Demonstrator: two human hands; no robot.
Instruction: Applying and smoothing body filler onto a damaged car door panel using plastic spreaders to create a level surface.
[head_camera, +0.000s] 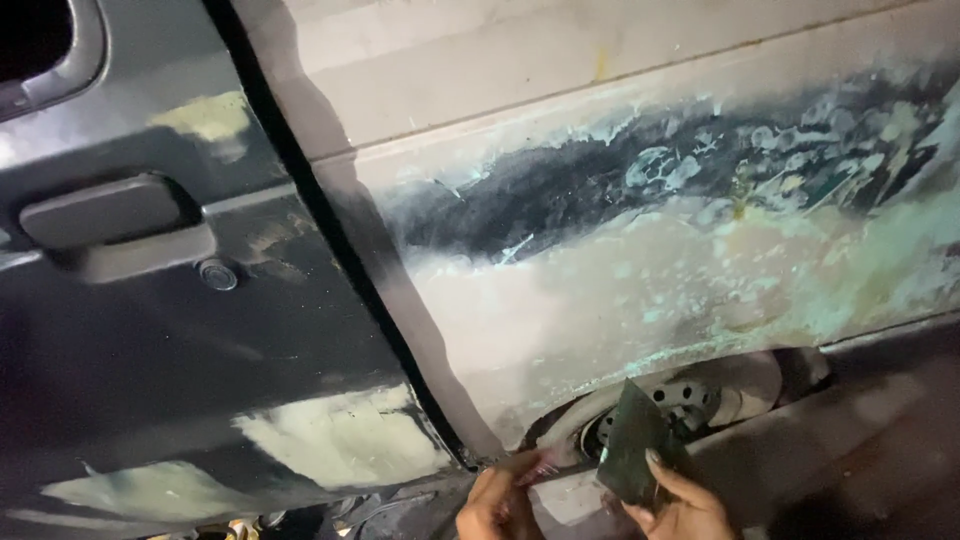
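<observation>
**Low by the wheel arch, a dark sheet held up**

Down at the bottom edge, the right hand (680, 510) pinches a dark sanding sheet (632, 445) before the wheel (690, 400) — fingers clenched on it. The left hand (495, 505) curls beside it; its grip I cannot tell. Patched filler covers the car panel (640, 280).

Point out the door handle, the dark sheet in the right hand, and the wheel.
door handle (100, 210), head view, middle of the grip.
dark sheet (632, 440), head view, centre of its flat face.
wheel (690, 395), head view, the pale rim with holes.
</observation>
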